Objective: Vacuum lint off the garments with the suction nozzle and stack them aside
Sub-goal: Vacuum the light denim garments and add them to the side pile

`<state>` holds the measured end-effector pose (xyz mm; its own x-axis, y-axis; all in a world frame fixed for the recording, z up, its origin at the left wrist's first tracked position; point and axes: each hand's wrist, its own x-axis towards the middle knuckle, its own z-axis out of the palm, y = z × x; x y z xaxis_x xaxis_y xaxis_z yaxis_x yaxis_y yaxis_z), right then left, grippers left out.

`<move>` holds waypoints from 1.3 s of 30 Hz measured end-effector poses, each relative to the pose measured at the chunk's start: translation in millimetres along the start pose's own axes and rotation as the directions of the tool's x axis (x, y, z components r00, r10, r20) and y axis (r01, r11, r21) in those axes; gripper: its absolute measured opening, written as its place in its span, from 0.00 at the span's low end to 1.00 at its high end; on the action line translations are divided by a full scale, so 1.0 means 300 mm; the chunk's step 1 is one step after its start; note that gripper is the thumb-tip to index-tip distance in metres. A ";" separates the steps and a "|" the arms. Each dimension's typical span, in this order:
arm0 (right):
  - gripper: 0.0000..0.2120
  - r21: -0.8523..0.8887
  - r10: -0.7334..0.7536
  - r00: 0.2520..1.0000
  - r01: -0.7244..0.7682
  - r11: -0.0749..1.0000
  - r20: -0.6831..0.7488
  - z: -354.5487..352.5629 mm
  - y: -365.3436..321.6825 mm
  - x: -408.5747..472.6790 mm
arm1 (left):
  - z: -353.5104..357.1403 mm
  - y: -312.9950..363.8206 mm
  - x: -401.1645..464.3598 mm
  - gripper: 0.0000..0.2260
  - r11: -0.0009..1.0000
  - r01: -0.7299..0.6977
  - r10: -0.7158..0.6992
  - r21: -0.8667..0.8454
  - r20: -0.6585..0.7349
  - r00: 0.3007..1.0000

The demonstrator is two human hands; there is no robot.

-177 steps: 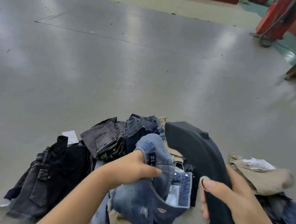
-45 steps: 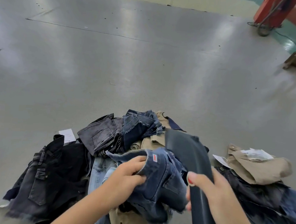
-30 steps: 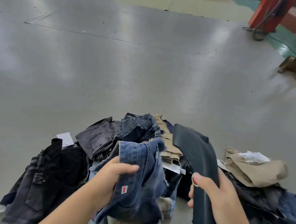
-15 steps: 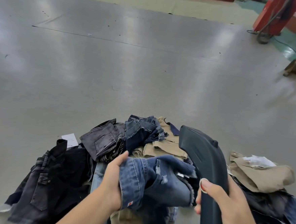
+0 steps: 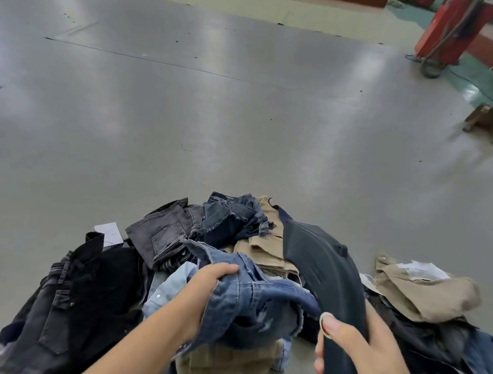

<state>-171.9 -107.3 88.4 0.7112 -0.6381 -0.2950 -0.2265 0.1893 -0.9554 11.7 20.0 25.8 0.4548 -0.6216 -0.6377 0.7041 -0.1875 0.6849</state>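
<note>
My left hand (image 5: 209, 286) grips a bunched blue denim garment (image 5: 260, 304) above a heap of jeans and shorts (image 5: 216, 228) on the floor. My right hand (image 5: 356, 349) holds the dark curved suction nozzle (image 5: 321, 268), whose wide end rises beside the denim on its right. Black jeans (image 5: 80, 298) lie at the left of the heap. To the right lies a second pile, with a khaki garment (image 5: 424, 292) on top of dark denim (image 5: 446, 355).
A shiny grey floor (image 5: 215, 111) stretches ahead. A red machine base with cables (image 5: 451, 29) stands at the far right, a low wooden stool (image 5: 486, 122) nearer. A white paper tag (image 5: 108, 232) lies by the black jeans.
My left hand has turned and regathered the blue denim, now gripping it from above. The nozzle stays in my right hand, close against the denim's right side.
</note>
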 end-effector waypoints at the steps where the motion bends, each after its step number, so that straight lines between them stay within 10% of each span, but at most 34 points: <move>1: 0.12 -0.010 0.005 1.000 -0.005 1.000 0.009 -0.003 0.003 -0.002 | 0.005 -0.006 -0.001 0.09 0.996 -0.006 0.008 0.088 -0.022 1.000; 11: 0.25 -0.313 0.004 0.975 0.067 0.947 0.220 0.008 -0.011 -0.016 | -0.010 0.030 -0.042 0.20 0.964 -0.021 0.050 -0.266 0.105 0.993; 20: 0.31 -0.234 0.105 0.963 -0.045 0.971 0.249 0.029 0.004 0.009 | 0.003 0.026 -0.060 0.18 0.970 0.021 0.026 -0.241 0.190 0.981; 26: 0.07 -0.023 0.029 0.998 -0.027 0.999 0.051 0.007 -0.046 0.032 | -0.006 0.008 -0.080 0.19 0.982 0.010 0.032 -0.188 0.221 0.975; 35: 0.26 -0.177 0.051 0.943 0.008 0.984 0.329 -0.022 -0.033 0.010 | -0.007 0.025 -0.084 0.18 0.966 0.005 0.063 -0.257 0.257 0.964; 39: 0.08 -0.056 0.024 0.994 -0.018 0.998 0.110 -0.038 -0.053 0.034 | 0.009 -0.019 -0.089 0.24 0.961 0.052 0.036 -0.271 0.313 0.949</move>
<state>-168.7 -125.5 100.6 0.7741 -0.5477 -0.3175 -0.2766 0.1584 -0.9478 -6.0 35.7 39.8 0.2867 -0.8347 -0.4702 0.8482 -0.0070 0.5296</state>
